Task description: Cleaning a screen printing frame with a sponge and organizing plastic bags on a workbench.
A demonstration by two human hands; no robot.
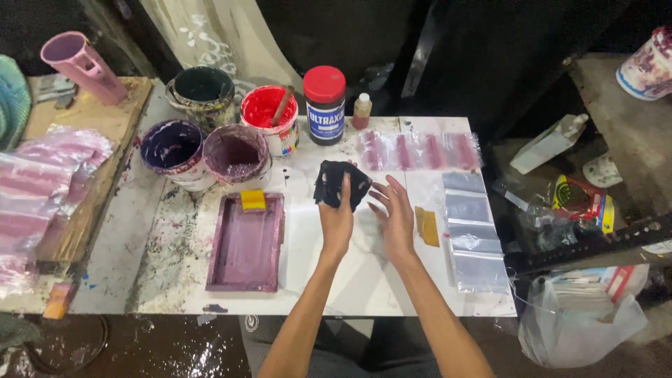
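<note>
Centrally, my left hand (337,218) clamps a black cloth (339,183); my right hand (394,213) hovers spread, beneath a red-lidded, blue-labelled black jar (325,106).

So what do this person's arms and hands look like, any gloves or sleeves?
Both arms are bare up to the bottom edge of the picture: no sleeves show. The left hand and right hand wear no gloves, and no rings, watch or bracelets can be seen. The forearms are slim and the fingers long. Whether there is paint on the fingers is too small to tell.
</note>
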